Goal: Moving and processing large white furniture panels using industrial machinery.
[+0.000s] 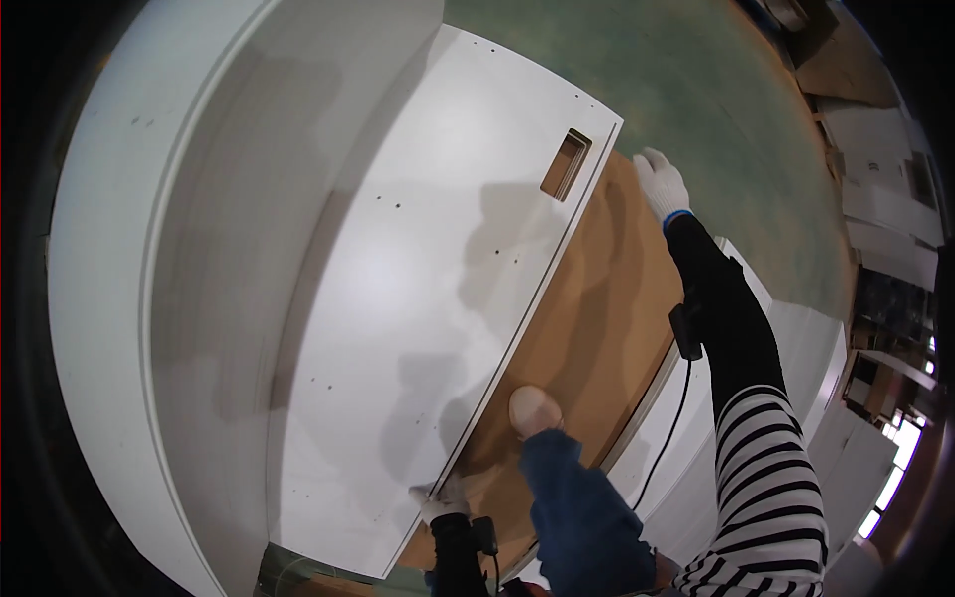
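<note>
A large white panel (398,298) with small drilled holes and one rectangular cutout (566,164) lies in front of me. My left hand (445,500), in a white glove, is closed on the panel's near right edge close to its lower corner; part of the fingers is hidden. My right hand (662,186), also in a white glove, reaches far forward beside the panel's far right corner. Its fingers are apart and slightly bent, with nothing visible in them. It is beside the edge of a brown board (587,318); whether it touches the board I cannot tell.
A tall white panel (214,259) stands along the left. My foot (534,410) is on the brown board. More white panels (796,348) lie at the right. A black cable (668,438) hangs from my right forearm. Green floor (716,109) spreads beyond, with stacked boards at the far right.
</note>
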The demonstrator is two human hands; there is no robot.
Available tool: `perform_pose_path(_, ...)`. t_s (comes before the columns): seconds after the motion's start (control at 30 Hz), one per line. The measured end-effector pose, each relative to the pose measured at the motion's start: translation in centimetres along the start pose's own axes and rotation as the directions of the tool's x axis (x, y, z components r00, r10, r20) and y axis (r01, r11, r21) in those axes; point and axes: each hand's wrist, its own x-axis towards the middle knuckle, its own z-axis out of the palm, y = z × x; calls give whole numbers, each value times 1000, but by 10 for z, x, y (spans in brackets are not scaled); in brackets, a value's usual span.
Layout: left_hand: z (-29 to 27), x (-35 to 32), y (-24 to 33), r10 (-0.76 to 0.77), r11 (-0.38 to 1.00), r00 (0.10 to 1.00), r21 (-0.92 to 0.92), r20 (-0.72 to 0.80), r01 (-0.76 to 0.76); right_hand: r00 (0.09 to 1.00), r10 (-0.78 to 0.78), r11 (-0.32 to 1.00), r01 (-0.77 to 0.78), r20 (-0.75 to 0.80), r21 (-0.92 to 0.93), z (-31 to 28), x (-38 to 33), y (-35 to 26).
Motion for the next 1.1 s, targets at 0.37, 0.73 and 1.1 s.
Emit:
perform_pose_path(0.37, 12, 12, -7, 188, 970, 978, -141, -84, -199, 959, -96, 966, 155, 267, -209, 53, 128, -38)
perform_pose_path(0.73, 7, 11, -2, 176, 975, 982, -124, -66, -183, 973, -24, 974, 74, 228, -215, 59, 131, -32)
perform_pose_path(1.1, -15, 34, 6, 199, 980, 973, 24, -120, -197, 971, -29, 981, 73, 239, -178, 57, 129, -34)
